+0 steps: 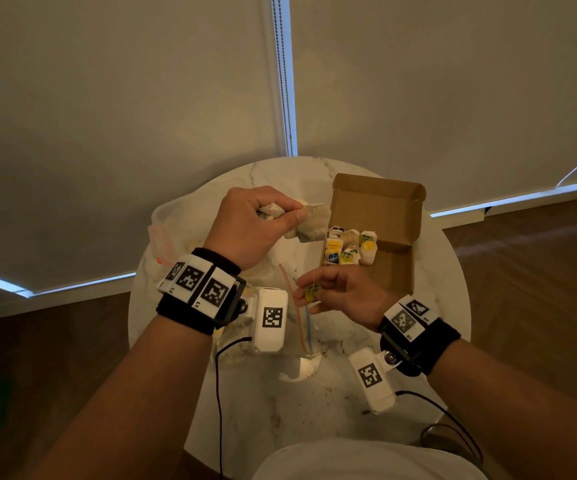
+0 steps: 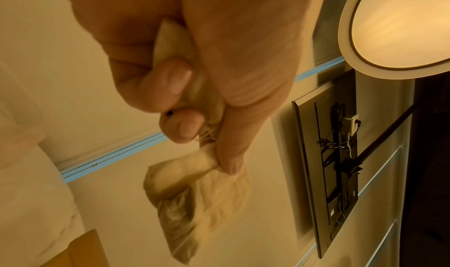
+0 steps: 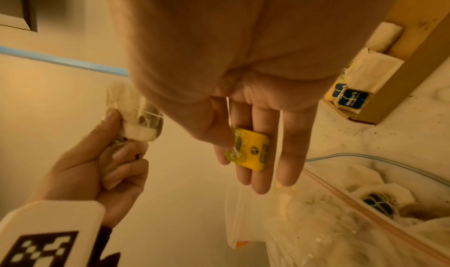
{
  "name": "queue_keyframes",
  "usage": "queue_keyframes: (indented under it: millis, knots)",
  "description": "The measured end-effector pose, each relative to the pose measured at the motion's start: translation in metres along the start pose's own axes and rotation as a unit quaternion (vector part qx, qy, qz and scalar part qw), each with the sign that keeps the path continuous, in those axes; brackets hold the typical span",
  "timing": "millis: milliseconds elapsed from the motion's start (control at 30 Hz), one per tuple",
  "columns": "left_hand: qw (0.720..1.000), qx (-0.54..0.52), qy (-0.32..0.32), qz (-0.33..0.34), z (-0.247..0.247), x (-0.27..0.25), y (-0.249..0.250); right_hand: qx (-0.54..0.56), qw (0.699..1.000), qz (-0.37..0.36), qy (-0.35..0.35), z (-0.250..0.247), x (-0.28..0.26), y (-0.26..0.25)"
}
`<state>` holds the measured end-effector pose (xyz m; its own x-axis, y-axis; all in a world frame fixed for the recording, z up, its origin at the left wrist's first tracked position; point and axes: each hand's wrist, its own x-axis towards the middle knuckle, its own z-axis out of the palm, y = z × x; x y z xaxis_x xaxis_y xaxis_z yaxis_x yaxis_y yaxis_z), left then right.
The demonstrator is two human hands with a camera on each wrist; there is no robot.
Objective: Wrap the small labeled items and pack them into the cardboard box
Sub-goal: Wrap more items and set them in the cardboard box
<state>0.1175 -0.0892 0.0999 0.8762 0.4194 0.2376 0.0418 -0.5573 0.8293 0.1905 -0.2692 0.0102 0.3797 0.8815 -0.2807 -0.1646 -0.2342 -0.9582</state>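
Observation:
Above the table, my left hand (image 1: 242, 230) grips a crumpled beige tea bag (image 1: 314, 220) in curled fingers, and part of it hangs below the fist (image 2: 194, 190). My right hand (image 1: 332, 292), nearer to me, pinches the bag's yellow paper tag (image 1: 312, 293) with the thumb against nearly straight fingers (image 3: 263, 174). A thin string runs up from the tag (image 3: 248, 151) toward the bag. The open cardboard box (image 1: 377, 209) stands at the right, with several wrapped labeled tea bags (image 1: 349, 249) in its near left corner.
A clear zip bag (image 1: 300, 317) holding more tea bags (image 3: 380, 201) lies on the round marble table (image 1: 332, 403) under my hands. Another plastic bag (image 1: 165, 237) lies at the left edge. Dark crumbs dot the tabletop. Roller blinds hang behind.

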Motion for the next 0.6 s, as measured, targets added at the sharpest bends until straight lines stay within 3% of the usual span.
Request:
queue_keyframes:
  millis: [200,367,500,600]
  knots:
    - [1.0,-0.007,-0.002,0.002,-0.001,-0.001,0.001,0.003,0.996,0.022,0.083,-0.003,0.005,0.009]
    - [1.0,-0.021,-0.017,-0.002,-0.003,-0.003,0.004,-0.151,0.975,0.0,0.165,-0.012,0.016,0.002]
    - [0.999,-0.022,-0.04,-0.011,-0.002,-0.007,0.005,-0.032,0.983,0.056,0.169,-0.018,0.023,-0.022]
    - [0.998,-0.023,-0.056,-0.007,-0.002,-0.012,0.004,0.015,0.984,0.043,0.17,-0.023,0.026,-0.039]
